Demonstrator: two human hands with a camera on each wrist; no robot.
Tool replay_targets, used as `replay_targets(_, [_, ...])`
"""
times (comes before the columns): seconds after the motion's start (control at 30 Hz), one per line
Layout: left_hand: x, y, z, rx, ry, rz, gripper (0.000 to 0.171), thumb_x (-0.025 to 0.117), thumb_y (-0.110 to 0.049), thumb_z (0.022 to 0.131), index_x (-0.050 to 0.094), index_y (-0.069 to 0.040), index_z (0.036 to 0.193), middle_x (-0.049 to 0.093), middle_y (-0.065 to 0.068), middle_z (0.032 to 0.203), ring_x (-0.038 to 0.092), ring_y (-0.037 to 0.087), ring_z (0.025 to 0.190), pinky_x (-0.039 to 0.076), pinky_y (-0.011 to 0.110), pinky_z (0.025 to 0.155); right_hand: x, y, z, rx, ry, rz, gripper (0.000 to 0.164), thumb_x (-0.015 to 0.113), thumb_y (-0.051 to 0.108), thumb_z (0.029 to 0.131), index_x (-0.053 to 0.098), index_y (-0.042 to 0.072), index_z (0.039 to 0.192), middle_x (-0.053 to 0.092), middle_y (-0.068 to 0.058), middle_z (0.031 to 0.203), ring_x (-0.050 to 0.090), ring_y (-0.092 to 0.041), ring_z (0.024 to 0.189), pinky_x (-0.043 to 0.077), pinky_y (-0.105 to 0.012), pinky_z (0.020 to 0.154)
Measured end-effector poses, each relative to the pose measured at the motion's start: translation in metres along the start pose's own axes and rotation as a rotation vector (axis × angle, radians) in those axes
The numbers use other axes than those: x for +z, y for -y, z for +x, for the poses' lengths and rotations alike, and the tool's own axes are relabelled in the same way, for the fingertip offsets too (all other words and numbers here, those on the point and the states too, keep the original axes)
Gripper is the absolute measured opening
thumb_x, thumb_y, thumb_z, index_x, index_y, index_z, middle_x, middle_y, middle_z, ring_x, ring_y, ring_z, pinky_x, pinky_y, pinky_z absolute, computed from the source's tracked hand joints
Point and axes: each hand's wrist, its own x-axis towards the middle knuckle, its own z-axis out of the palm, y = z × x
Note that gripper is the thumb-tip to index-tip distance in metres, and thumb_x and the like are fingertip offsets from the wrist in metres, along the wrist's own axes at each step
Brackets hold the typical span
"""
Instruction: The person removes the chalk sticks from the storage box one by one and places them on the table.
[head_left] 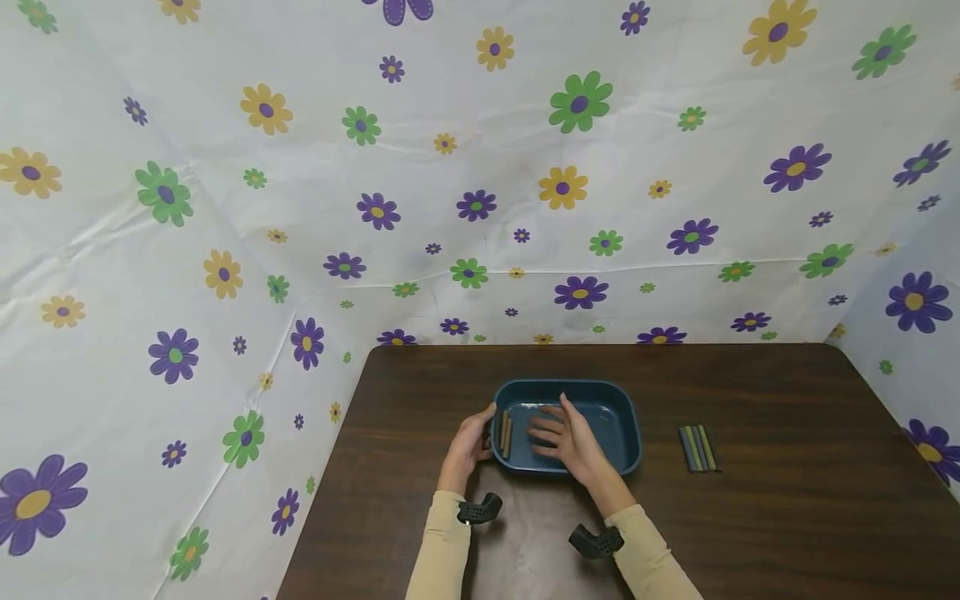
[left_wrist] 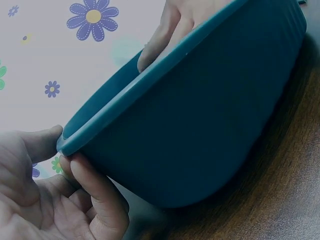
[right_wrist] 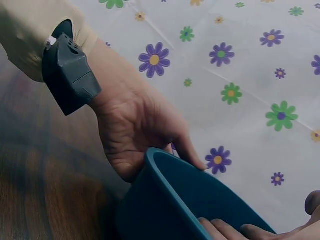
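Note:
A blue-green rectangular tub (head_left: 609, 429) with rounded corners sits on the table. My left hand (head_left: 467, 446) grips its left end, thumb on the rim and fingers curled beneath the rim's outer edge, as the left wrist view shows. Over the tub's middle, my right hand (head_left: 573, 440) is held with its fingers spread and nothing between them. In the right wrist view, fingers (right_wrist: 227, 231) of that hand reach over the tub's near wall. Inside the tub, brown sticks (head_left: 506, 435) lie side by side along the left wall.
To the right of the tub, several green and grey-blue sticks (head_left: 698, 448) lie in a row on the dark wooden table (head_left: 787, 517). A white flowered cloth (head_left: 420, 167) hangs behind the table and at both sides. Each wrist wears a black camera.

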Motion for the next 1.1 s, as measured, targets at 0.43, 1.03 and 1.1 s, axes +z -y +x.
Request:
replay_targets(0.43, [-0.001,-0.002,-0.002,-0.007,0.012,0.003,0.041,0.057,-0.043,0.107,0.065,-0.005,0.097,0.059,-0.001,0.076,0.053,0.008,0.06,0.044,0.025,0.057,0.013,-0.006,0.016,0.098,-0.014,-0.083,0.062,0.032,0.032,0.114,0.021,-0.013,0.155,0.03,-0.042,0.154,0.035,-0.056,0.142,0.034,-0.067,0.11])
replay_targets(1.03, [-0.002,0.001,0.0,-0.011,-0.003,0.009,0.037,0.056,-0.041,0.107,0.067,-0.007,0.098,0.062,-0.003,0.077,0.057,0.007,0.061,0.046,0.026,0.059,0.029,-0.02,0.037,0.158,-0.082,-0.093,0.05,0.044,0.019,0.112,0.034,-0.013,0.148,0.042,-0.042,0.145,0.041,-0.056,0.137,0.038,-0.071,0.104])
replay_targets(1.1, [-0.002,0.001,0.0,-0.01,0.0,0.006,0.037,0.055,-0.04,0.107,0.067,-0.007,0.097,0.062,-0.003,0.076,0.058,0.007,0.062,0.047,0.025,0.059,0.031,-0.021,0.039,0.148,-0.09,-0.139,0.048,0.046,0.014,0.111,0.035,-0.013,0.149,0.047,-0.04,0.141,0.046,-0.054,0.134,0.042,-0.069,0.101])
